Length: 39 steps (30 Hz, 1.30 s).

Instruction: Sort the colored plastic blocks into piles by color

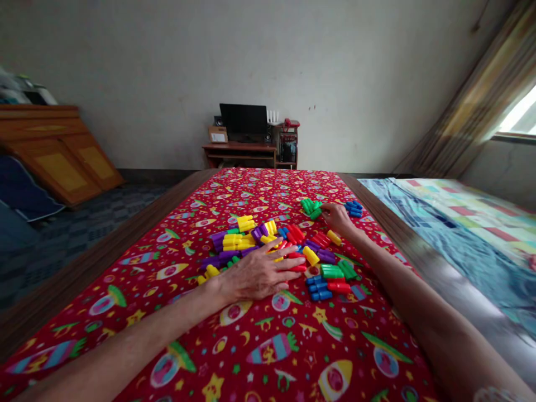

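Observation:
My left hand (266,271) lies with fingers spread over a pile of bullet-shaped plastic blocks. Red blocks (298,268) show at its fingertips, and part of the pile is hidden beneath the palm. Yellow blocks (238,242) and purple blocks (224,258) lie just beyond it. Farther off, my right hand (338,219) is closed, its fingertips pinched at the edge of a group of green blocks (310,207). A small group of blue blocks (354,209) lies to the right of that hand, and a single yellow block (334,238) is nearer to me.
A red cloth (201,335) printed with rockets covers the long table, whose dark wooden edge (377,218) shows at the right. Near me are more green blocks (332,271) and blue blocks (319,288). A bed (473,223) stands to the right; a monitor (245,121) is against the wall.

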### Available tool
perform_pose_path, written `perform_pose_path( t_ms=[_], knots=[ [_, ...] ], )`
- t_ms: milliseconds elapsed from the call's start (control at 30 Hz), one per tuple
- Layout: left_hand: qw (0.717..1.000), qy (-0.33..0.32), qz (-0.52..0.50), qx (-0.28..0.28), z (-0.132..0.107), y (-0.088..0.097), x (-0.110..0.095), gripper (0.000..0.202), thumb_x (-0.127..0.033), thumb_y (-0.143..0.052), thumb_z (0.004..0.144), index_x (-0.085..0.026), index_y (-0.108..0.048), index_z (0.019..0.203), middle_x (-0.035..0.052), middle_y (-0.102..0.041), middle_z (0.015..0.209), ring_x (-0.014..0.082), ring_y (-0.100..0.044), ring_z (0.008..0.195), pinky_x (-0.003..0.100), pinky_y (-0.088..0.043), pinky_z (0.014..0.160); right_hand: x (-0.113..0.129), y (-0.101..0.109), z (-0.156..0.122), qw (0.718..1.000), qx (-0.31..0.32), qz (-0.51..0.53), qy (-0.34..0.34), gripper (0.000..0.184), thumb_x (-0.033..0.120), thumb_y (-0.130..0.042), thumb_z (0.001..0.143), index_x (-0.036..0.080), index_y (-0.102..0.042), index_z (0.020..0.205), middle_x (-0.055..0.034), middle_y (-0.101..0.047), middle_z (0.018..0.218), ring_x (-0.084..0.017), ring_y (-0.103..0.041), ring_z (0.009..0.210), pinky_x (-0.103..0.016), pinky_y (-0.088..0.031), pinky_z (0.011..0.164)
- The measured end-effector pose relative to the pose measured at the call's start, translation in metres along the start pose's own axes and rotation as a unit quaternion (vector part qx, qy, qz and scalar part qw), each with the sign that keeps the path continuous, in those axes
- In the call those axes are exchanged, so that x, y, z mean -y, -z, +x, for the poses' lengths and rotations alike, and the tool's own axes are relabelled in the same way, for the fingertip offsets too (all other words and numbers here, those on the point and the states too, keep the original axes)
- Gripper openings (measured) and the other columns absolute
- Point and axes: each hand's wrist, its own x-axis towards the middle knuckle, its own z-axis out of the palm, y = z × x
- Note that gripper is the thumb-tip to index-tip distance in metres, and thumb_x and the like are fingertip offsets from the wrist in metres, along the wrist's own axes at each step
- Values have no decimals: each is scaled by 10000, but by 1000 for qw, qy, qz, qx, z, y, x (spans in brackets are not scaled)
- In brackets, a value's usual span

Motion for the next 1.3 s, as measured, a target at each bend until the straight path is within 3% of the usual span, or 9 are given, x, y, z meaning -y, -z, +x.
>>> perform_pose_path(
  t_ms=[167,300,467,667,833,1000,1133,1200,1300],
  knots=[
    [997,-60,-19,-51,39,6,-26,293,-270,-443,971,-199,-701,852,20,-640,1284,189,-461,1306,378,-264,1164,1,-4,-2,998,-17,-49,-21,303,208,-444,813,134,-736,783,-102,-706,724,-169,-584,637,-251,-309,565],
    [995,-97,-17,-33,97,-12,-70,293,-342,-450,963,-247,-638,1167,5,-558,1377,215,-426,1320,443,-293,1139,4,-1,-2,998,-21,-41,-35,289,236,-472,819,146,-746,823,-85,-705,708,-158,-581,622,-246,-318,575],
    [998,43,44,24,123,-38,-60,274,-324,-490,940,-200,-663,1112,46,-687,1059,250,-568,1101,538,-248,1135,8,15,2,1000,1,1,-19,282,255,-503,817,130,-756,837,-63,-696,683,-136,-562,593,-233,-329,575],
    [981,170,77,49,82,-29,-8,201,-224,-493,921,-199,-692,941,51,-673,1082,244,-587,1071,559,-211,1142,21,18,3,999,15,-10,-29,287,259,-500,829,156,-762,886,-61,-724,741,-151,-606,658,-233,-350,596],
    [969,240,35,55,56,-18,7,290,-321,-457,963,-216,-673,1125,63,-622,1301,244,-541,1215,515,-262,1137,32,27,0,990,32,-119,-66,332,296,-425,917,179,-727,988,-102,-741,891,-193,-662,803,-246,-378,616],
    [962,272,-31,11,28,8,24,424,-388,-309,1010,-259,-555,1330,40,-534,1423,203,-486,1303,439,-301,1135,27,68,-3,953,231,-190,-55,342,373,-483,932,129,-722,927,-160,-727,932,-230,-682,866,-269,-460,678],
    [937,344,-38,-48,-25,18,59,528,-423,-238,994,-171,-564,1323,86,-564,1388,220,-481,1309,417,-318,1137,43,79,-8,899,420,-84,-91,443,428,-399,976,100,-693,926,-118,-710,721,-182,-673,638,-260,-487,603],
    [911,402,-55,-69,-56,13,78,598,-458,-208,971,-123,-587,1290,112,-581,1363,242,-490,1301,420,-316,1145,61,71,-10,888,453,-65,-51,416,365,-371,992,103,-681,906,-105,-707,719,-163,-652,612,-247,-466,585],
    [847,501,-150,-96,-90,-1,96,681,-525,-173,936,-110,-549,1323,119,-562,1385,248,-493,1305,402,-333,1135,89,53,-15,910,391,-94,101,289,221,-431,960,131,-671,827,-79,-699,757,-135,-615,652,-223,-407,591]
  ],
)
